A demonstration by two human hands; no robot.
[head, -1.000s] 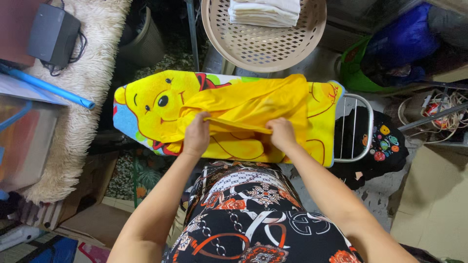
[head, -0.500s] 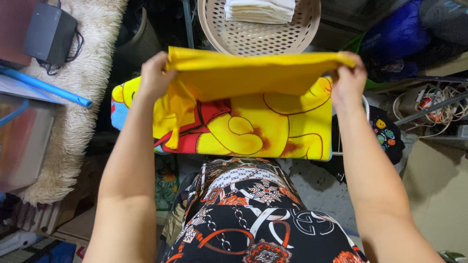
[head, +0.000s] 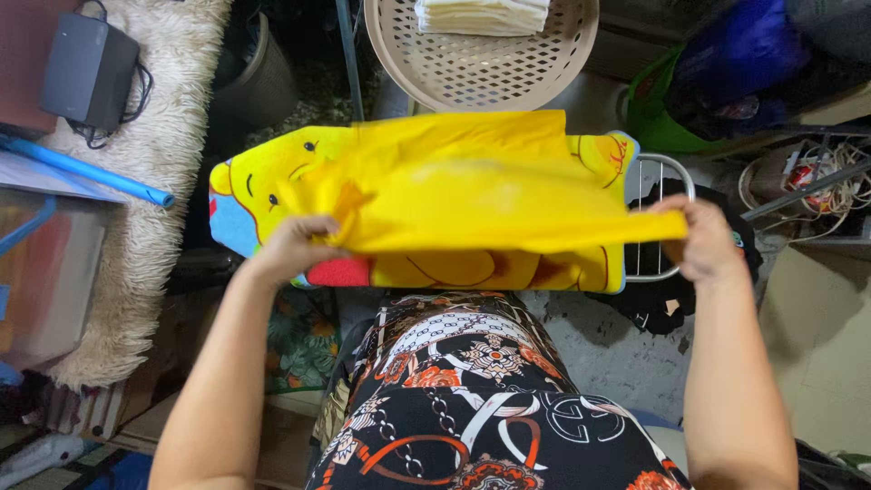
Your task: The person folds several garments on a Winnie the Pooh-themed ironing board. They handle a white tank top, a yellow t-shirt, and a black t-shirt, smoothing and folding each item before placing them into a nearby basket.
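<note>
Yellow cloth (head: 472,195), plain, one piece: you hold it stretched flat over the ironing board (head: 240,204), its far edge lying across the board's top and its near edge pulled taut between your hands.

Left to right, as seen:
- Black box with cable (head: 86,68), on a cream shaggy rug (head: 163,136); a blue tube (head: 86,168) lies slantwise just below it.
- Your left hand (head: 295,245), fingers closed on the cloth's near left corner.
- Ironing board, cover printed with a yellow cartoon bear on blue; the bear's face shows at the left end, uncovered.
- Beige perforated basket (head: 481,77), beyond the board, holding folded white linen (head: 481,14).
- Wire rest (head: 658,218) at the board's right end.
- Your right hand (head: 703,240), fingers pinched on the cloth's near right corner, past the board's end.
- Green and blue bags (head: 708,82), far right.
</note>
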